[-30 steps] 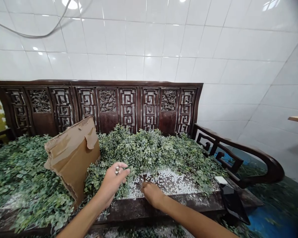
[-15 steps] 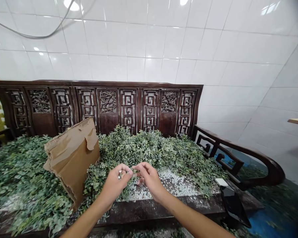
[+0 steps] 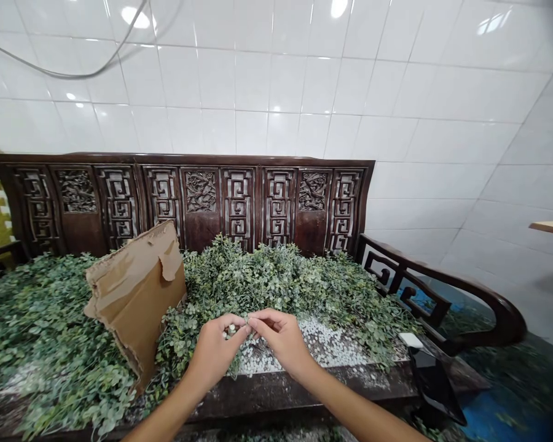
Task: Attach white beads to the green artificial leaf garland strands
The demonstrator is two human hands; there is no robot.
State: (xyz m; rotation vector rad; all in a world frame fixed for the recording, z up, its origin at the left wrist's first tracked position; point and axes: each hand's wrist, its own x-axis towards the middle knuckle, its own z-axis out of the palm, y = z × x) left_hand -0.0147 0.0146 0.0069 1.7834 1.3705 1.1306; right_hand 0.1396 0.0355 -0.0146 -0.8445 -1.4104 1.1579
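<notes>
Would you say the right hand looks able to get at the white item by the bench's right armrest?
Probably yes: only low leaves and loose white pieces seem to lie between the right hand and the white item, though its fingertips are busy against the left hand's.

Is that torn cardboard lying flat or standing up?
Standing up, slightly tilted: the cardboard rises above the greenery beside it.

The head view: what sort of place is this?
Probably a home or small workshop: a carved wooden bench against a tiled wall, heaped with leafy sprigs and small white pieces.
</notes>
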